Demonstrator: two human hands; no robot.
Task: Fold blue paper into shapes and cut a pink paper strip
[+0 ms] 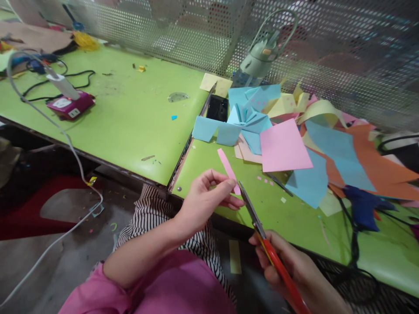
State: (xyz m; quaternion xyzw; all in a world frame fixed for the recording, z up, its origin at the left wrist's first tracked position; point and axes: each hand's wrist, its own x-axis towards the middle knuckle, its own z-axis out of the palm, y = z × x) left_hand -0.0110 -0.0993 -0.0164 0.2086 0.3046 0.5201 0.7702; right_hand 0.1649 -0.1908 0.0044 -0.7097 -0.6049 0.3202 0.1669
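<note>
Between the thumb and fingers of my left hand (209,194) is a narrow pink paper strip (226,165), pointing away from me over the table edge. My right hand (291,261) grips red-handled scissors (253,213), their tips close beside the strip's near end. The blades look nearly closed; whether they touch the paper I cannot tell. Beyond my hands lie a pink paper square (285,146), a blue folded strip (216,131) and a blue pleated paper piece (247,117). Several tiny pink paper bits (262,180) are scattered right of the strip.
A black phone (217,108) lies by the table seam. Orange paper (376,152) and more sheets pile up at the right, near a dark blue tool (363,207) with a cord. Behind stands a pale green bottle (257,61). A purple power socket (70,106) with a white cable is at the left.
</note>
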